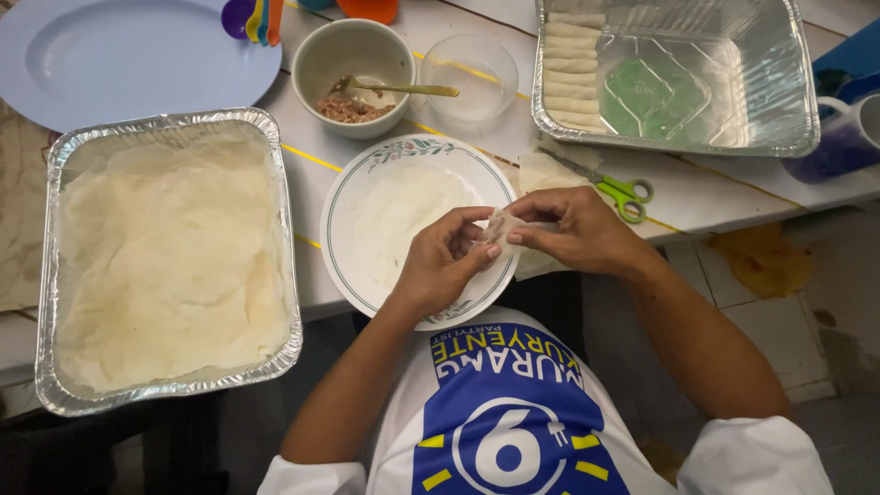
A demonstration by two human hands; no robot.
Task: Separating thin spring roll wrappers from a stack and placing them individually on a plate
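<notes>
A foil tray at the left holds a stack of pale wrapper sheets. A second foil tray sits at the upper right, with a row of finished rolls lined along its left side. A blue platter lies at the top left. A white plate with a green rim stands at the table's near edge, and one thin wrapper lies flat on it. Behind the plate is a bowl with minced filling and a spoon, and just beside it an empty clear bowl. Green-handled scissors lie between the plate and the right tray. The left hand and right hand meet over the plate's right rim, fingers curled tight and pinching a small roll between them. The roll is off the plate, held just above its edge, with the fingertips of both hands closed on it.
</notes>
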